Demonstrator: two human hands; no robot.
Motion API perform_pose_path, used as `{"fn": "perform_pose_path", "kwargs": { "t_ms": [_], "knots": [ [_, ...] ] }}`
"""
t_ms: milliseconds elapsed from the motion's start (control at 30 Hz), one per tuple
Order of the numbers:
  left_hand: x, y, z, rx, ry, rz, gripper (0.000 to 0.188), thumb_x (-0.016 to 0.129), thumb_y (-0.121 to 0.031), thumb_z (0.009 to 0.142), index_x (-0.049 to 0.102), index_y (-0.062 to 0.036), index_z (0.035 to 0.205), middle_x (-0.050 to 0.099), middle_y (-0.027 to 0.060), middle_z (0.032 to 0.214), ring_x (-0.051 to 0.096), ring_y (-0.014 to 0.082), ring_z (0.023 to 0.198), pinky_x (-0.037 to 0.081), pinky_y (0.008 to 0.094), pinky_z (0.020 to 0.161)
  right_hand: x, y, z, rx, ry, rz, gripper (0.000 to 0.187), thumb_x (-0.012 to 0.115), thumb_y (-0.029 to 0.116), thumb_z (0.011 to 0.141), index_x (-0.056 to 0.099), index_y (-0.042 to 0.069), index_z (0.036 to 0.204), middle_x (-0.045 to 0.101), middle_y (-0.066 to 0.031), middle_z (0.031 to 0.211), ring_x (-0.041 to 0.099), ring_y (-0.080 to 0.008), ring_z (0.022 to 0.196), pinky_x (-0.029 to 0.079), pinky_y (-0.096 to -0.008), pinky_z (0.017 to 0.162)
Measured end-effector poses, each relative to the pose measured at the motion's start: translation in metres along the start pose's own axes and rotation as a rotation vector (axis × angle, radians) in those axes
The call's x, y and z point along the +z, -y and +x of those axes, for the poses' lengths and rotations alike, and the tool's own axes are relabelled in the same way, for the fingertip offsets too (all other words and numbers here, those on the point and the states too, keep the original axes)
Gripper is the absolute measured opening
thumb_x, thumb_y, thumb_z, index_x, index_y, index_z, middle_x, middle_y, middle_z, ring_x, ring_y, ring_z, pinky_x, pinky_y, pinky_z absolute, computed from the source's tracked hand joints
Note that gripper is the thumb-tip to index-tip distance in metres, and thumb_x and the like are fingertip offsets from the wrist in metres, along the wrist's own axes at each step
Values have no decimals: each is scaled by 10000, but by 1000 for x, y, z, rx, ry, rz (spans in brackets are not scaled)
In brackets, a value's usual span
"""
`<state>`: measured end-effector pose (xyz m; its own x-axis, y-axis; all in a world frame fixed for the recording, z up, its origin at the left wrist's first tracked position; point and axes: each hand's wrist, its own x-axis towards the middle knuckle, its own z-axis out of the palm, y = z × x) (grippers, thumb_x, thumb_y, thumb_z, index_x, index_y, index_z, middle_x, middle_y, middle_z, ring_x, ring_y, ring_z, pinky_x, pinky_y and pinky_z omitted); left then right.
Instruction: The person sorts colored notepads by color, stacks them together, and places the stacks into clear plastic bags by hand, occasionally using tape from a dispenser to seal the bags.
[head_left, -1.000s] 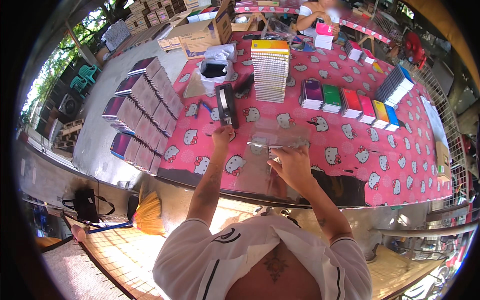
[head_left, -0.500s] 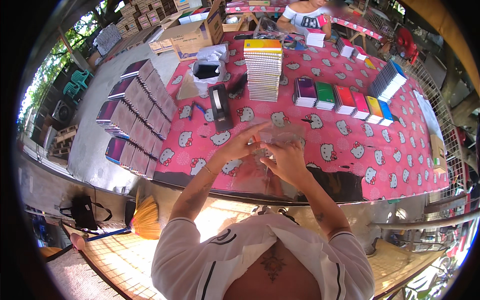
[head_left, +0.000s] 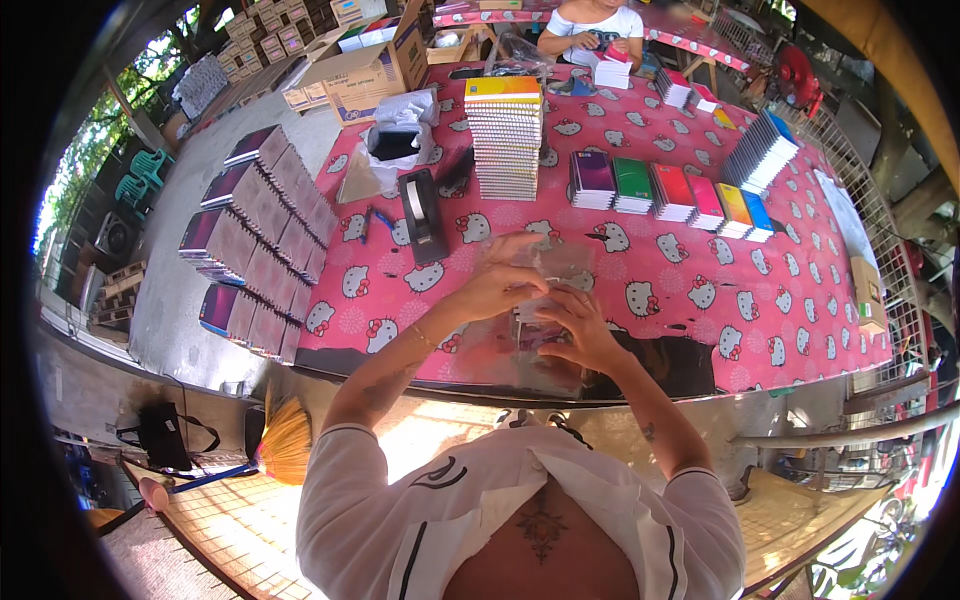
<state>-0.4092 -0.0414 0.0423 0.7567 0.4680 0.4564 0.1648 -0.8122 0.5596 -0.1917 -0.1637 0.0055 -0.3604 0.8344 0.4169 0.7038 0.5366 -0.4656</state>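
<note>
Left hand (head_left: 490, 292): fingers bent, tips over the clear plastic; whether any film is pinched cannot be told. Right hand (head_left: 582, 328): just beside it, fingers curled, thumb parted from them; a hold on the film likewise cannot be told.

Clear plastic (head_left: 567, 262): transparent, glossy, creased by reflections, with a whitish line at the middle; exact form unclear. Location: near edge of the table, under and between both hands, lying on the pink patterned cloth (head_left: 640, 265). Long axis near to far, the far end leaning slightly right.

Change: one second ago the left hand was at the near end of the tape dispenser (head_left: 424, 215); now it is at the plastic, close to the right hand.

Surroundings: tape dispenser, black, left of the plastic and apart from it. Blue tools (head_left: 367, 222), left of that. Tall notebook stack (head_left: 506, 145), yellow cover on top, on the far side. Row of notebooks (head_left: 671, 190), assorted colours, far right. Purple-covered notebook stacks (head_left: 262, 240), at left. Co-worker (head_left: 592, 28), far side, hands at a pink-covered notebook.
</note>
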Motion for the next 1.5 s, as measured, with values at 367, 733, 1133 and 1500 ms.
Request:
{"fn": "perform_pose_path", "kwargs": {
  "t_ms": [367, 733, 1133, 1500],
  "knots": [
    [38, 14, 2, -357, -174, -255, 790, 782, -284, 856, 359, -115, 1502, 363, 196, 1513, 393, 308, 1379, 358, 474, 1110, 25, -12, 1, 98, -157, 602, 478, 810, 266, 820, 669, 97, 1244, 204, -208, 1591, 349, -349, 1429, 364, -482, 1099],
    [18, -1, -31, -250, 53, -137, 551, 714, -308, 916, 568, -20, 1362, 631, 154, 1297, 587, 247, 1218, 460, 390, 1037, 5, -28, 33, 229, 36, 761, 449, 745, 200, 879, 605, 56, 1281, 559, -118, 1373, 509, -245, 1310, 397, -399, 1087],
    [21, -24, -24, -574, 155, -15, 365, 773, -224, 787, 668, -50, 1089, 620, 131, 1230, 617, 311, 1081, 533, 431, 818, 21, -9, 8, 72, -158, 277, 445, 685, 120, 882, 570, 73, 1309, 637, -174, 1220, 600, -368, 1149, 414, -522, 1065],
    [31, 55, -16, -666, 13, -526, 580, 832, -236, 778, 556, -8, 1234, 697, 141, 960, 674, 174, 835, 537, 345, 660, 30, -36, 17, 622, -85, 1174, 523, 735, 16, 849, 522, 46, 1326, 588, -55, 1171, 569, -140, 1054, 498, -299, 892]
  ]
}}
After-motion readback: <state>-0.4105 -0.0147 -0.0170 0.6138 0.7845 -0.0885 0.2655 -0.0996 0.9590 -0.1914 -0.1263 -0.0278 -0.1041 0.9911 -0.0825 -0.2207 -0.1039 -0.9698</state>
